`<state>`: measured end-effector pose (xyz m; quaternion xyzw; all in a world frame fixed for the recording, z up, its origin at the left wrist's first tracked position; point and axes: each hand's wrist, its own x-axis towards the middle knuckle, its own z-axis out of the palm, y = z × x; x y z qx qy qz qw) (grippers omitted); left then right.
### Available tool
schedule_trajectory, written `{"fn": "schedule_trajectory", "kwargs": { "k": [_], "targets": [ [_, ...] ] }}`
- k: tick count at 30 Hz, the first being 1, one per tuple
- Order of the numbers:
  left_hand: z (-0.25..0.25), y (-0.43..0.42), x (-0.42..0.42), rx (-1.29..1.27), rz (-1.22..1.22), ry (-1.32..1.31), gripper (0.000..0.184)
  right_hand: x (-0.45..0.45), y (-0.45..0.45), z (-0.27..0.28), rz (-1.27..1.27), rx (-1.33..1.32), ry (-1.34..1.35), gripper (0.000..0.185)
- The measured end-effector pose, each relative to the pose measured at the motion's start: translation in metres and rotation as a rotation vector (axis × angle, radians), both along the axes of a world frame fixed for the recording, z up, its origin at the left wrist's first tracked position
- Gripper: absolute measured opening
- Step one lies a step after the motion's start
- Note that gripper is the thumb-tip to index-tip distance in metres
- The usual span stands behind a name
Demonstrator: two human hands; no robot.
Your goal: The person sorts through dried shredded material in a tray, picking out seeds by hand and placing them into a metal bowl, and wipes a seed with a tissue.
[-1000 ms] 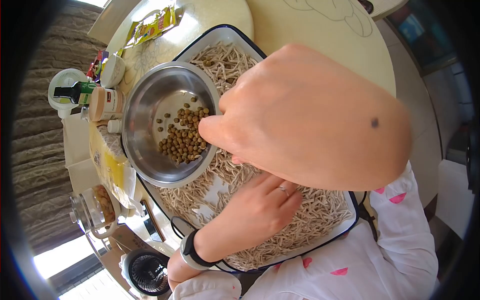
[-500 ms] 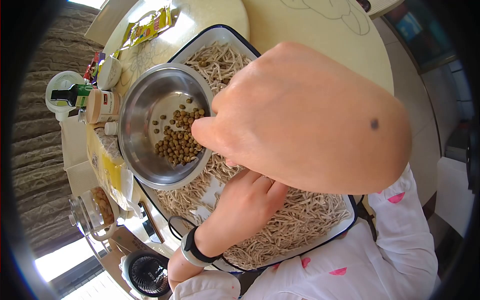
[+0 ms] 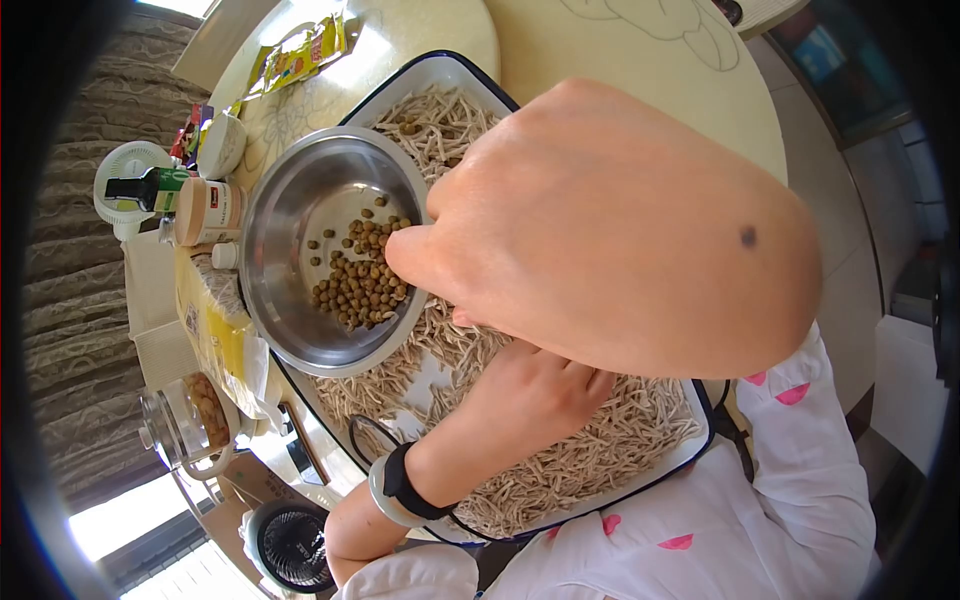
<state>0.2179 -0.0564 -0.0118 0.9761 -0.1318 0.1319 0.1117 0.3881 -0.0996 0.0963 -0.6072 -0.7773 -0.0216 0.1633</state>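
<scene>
My right hand [image 3: 620, 230] fills the middle of the view, back toward me, fingers curled and mostly hidden beneath it. One digit reaches the right rim of a steel bowl [image 3: 283, 230] with brownish-green round pellets [image 3: 360, 285] in it. Below, my left hand [image 3: 535, 395], with a black band at the wrist, lies over the pale dried strips [image 3: 600, 450]. Its fingers bend down and their tips are out of sight under the right hand; what either hand grips is hidden. The strips fill a white, dark-rimmed tray [image 3: 462, 68], and the bowl rests over its left side.
Left of the bowl stand a pinkish jar [image 3: 208, 212], a dark green bottle [image 3: 150, 188] and a white fan-like item [image 3: 125, 170]. A glass jug [image 3: 185, 420] is at lower left. Yellow packets [image 3: 300, 52] lie on the round table [image 3: 640, 60]. A black cable runs by my left wrist.
My left hand has slid right and slightly up, farther under my right hand. The right hand has barely moved. Bowl and tray look unchanged.
</scene>
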Motion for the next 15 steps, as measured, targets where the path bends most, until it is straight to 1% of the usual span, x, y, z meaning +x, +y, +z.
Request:
{"fn": "schedule_trajectory", "kwargs": {
  "k": [3, 6, 9, 10, 12, 15],
  "targets": [
    [0.012, 0.001, -0.002, -0.003, 0.032, 0.048, 0.022, 0.002, 0.000, 0.002, 0.043, -0.046, 0.170, 0.016],
    [0.053, 0.012, -0.012, -0.055, 0.029, 0.041, 0.022, 0.006, -0.004, 0.010, 0.046, -0.047, 0.208, 0.017],
    [0.095, 0.027, -0.034, -0.079, 0.265, -0.039, 0.026, 0.009, 0.000, 0.005, 0.071, -0.084, 0.260, 0.018],
    [0.106, 0.033, -0.044, -0.090, 0.364, -0.052, 0.027, 0.010, -0.004, 0.014, 0.087, -0.052, 0.249, 0.018],
    [0.112, 0.043, -0.057, -0.128, 0.610, -0.233, 0.026, 0.010, -0.005, 0.019, 0.097, -0.047, 0.250, 0.019],
    [0.115, 0.065, -0.072, -0.116, 0.799, -0.325, 0.025, 0.008, 0.001, 0.006, 0.077, -0.134, 0.287, 0.020]
  ]
}}
